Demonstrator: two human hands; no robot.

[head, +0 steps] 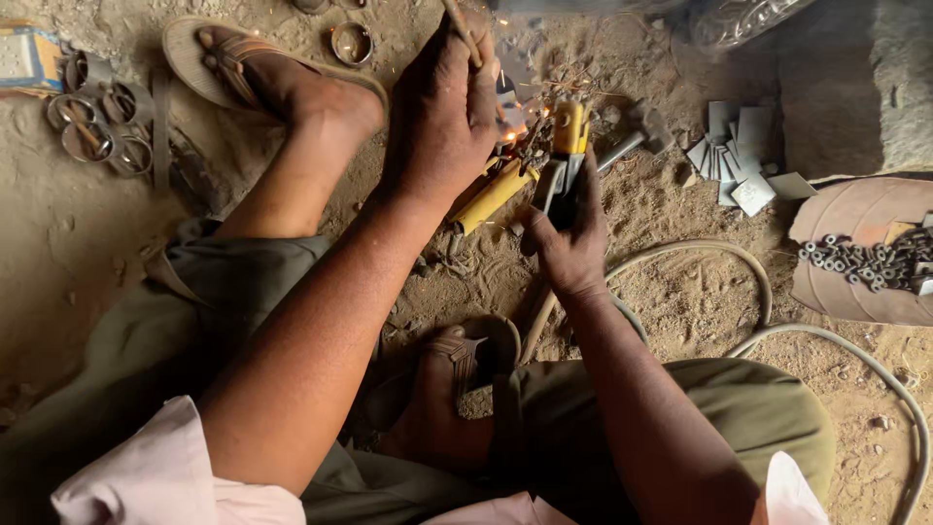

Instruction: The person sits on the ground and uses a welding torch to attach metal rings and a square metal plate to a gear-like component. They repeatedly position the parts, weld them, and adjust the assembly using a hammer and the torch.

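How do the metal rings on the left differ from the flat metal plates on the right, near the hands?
The metal rings are round, hollow bands lying clustered, partly overlapping, left of the sandalled foot. The flat metal plates are squarish, solid pieces, fanned in a loose pile right of the yellow-handled tool that the right hand grips. The rings look darker and rustier; the plates are pale grey. Both lie on the dirt floor, untouched by either hand.

Clearance: bare floor (680,301) right of the right hand (569,243). Obstructions: hose (846,350), plate stack (739,160), rings (97,126) at left.
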